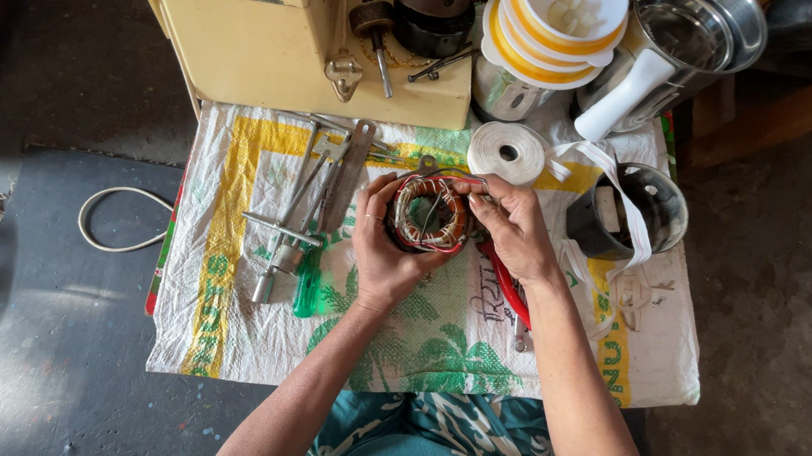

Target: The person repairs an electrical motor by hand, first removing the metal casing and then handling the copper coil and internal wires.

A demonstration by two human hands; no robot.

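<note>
A round copper-wound motor coil [429,214] is being cupped between the curled left hand [382,246] fingers while right hand [516,232] fingertips are pinching its upper-right rim.

We see a round motor stator [431,214], copper windings wrapped in red and white ties, held open-face-up above the woven sack, cupped between both hands.

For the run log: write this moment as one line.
left hand cradles copper coil ring | right hand pinches its wires at top edge | white tape roll behind | tools left on woven sack
</note>
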